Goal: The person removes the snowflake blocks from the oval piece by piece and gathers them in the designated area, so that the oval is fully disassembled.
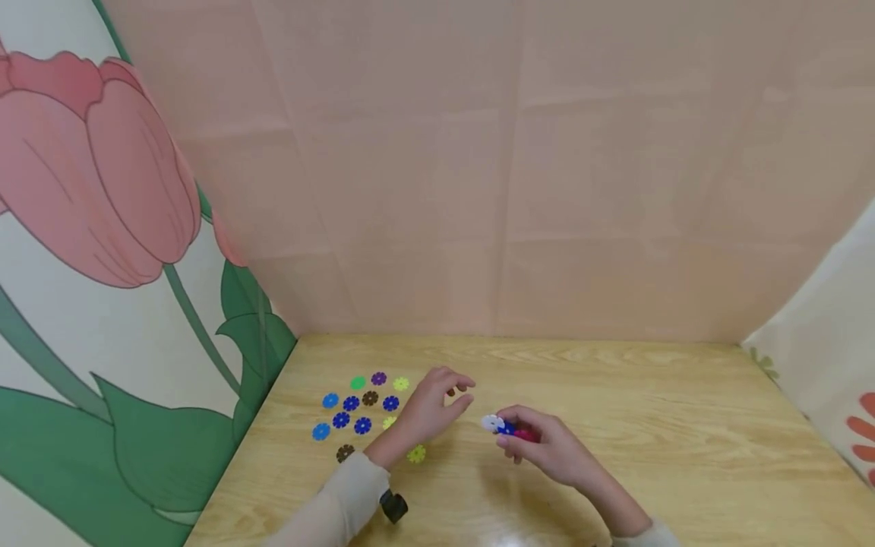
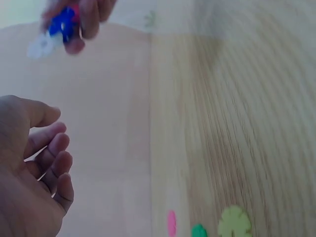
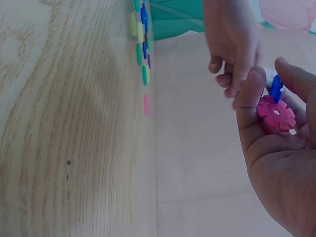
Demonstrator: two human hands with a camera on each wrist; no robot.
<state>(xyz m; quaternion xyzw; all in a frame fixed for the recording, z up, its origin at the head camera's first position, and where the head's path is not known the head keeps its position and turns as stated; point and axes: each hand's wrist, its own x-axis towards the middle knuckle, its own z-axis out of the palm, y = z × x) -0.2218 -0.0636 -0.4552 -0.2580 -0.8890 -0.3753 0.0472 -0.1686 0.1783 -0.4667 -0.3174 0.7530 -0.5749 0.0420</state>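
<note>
My right hand [image 1: 550, 448] pinches a short chain of joined notched plastic discs above the table. A white disc [image 1: 491, 423] is at its free end, a blue disc [image 3: 276, 90] comes after it, and a pink disc [image 3: 276, 113] lies within the fingers. Facing it from the left is my left hand [image 1: 434, 403], apart from the chain, with loosely bent fingers and nothing held in the left wrist view. Loose discs lie beside and partly behind the left forearm, among them a dark blue disc [image 1: 362, 425] and a brown disc [image 1: 370, 398].
The wooden table [image 1: 683, 441] meets a pink cloth backdrop [image 1: 513, 190] at its far edge. More discs are spread on the left: a green disc [image 1: 358, 383], a purple disc [image 1: 379, 378] and a yellow-green disc [image 1: 416, 454]. A black device [image 1: 393, 507] is at the left wrist.
</note>
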